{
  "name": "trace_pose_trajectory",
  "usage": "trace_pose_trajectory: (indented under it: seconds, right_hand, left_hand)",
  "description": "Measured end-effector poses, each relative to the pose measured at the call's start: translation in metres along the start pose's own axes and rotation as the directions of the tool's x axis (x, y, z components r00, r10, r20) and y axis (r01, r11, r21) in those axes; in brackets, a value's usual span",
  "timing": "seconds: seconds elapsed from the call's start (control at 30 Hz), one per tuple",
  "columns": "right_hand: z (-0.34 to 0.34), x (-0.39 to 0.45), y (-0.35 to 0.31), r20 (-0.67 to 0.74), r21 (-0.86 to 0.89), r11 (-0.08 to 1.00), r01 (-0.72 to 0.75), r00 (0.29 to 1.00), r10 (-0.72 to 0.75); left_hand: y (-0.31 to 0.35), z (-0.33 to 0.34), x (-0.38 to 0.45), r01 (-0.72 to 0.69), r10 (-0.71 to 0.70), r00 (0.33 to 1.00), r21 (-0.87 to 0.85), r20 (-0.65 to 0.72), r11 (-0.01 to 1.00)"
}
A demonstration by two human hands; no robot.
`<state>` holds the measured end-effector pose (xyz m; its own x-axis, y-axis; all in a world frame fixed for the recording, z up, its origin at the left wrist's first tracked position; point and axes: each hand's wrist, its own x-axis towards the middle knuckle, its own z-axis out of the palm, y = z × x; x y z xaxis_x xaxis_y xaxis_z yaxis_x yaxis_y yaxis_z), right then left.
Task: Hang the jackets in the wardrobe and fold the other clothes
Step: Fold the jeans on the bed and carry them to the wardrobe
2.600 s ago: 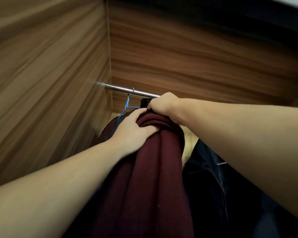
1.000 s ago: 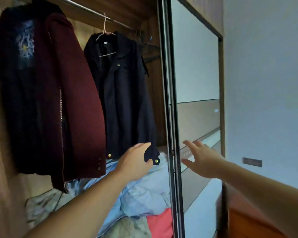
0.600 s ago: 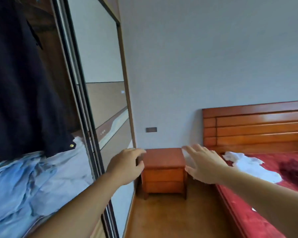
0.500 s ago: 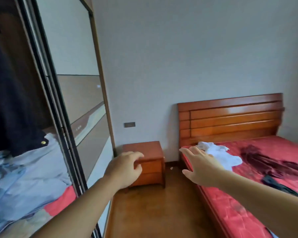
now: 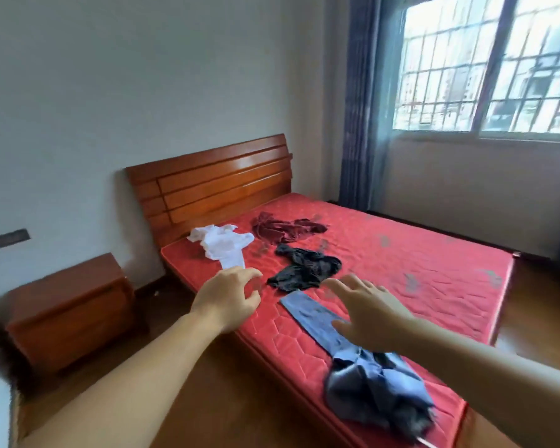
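Four garments lie on the red bed point(image 5: 417, 263): white top point(image 5: 222, 245), maroon cloth point(image 5: 283, 229), black cloth point(image 5: 306, 268), blue trousers point(image 5: 353, 360). Left hand point(image 5: 228, 297) and right hand point(image 5: 367, 312) hover apart, fingers loose, holding nothing.

View off wardrobe, onto bed point(image 5: 401, 273).

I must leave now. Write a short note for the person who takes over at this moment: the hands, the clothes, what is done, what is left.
Left hand: empty, fingers loosely curled, raised before the bed edge.
Right hand: empty, fingers spread, above the blue-grey garment.
On the red quilted mattress lie four unfolded pieces: crumpled white garment, dark red garment, black garment, and the blue-grey one nearest, hanging partly over the edge.
Done: nothing here is folded. The wardrobe is out of view.
Left: fold these, or hang any that proves a jacket.
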<state>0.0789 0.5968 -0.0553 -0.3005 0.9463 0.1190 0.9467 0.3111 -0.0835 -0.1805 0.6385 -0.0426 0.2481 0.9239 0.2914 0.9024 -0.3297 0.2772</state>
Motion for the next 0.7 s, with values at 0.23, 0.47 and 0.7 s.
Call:
trace_pose_trajectory:
  seconds: [0.23, 0.47, 0.7]
  right_hand:
    - [0.005, -0.165, 0.132, 0.077, 0.067, 0.952, -0.300, 0.952, 0.295]
    - [0.040, -0.220, 0.186, 0.174, 0.140, 0.869, -0.474, 0.876, 0.450]
    - [0.081, -0.185, 0.222, 0.306, 0.272, 0.771, -0.576, 0.811, 0.498]
  left_hand:
    - [0.176, 0.086, -0.022, -0.184, 0.200, 0.967, -0.107, 0.157, 0.977]
    - [0.229, 0.144, -0.035, -0.208, 0.234, 0.925, -0.116, 0.300, 0.971]
    - [0.200, 0.187, -0.002, -0.119, 0.151, 0.901, -0.103, 0.406, 0.987]
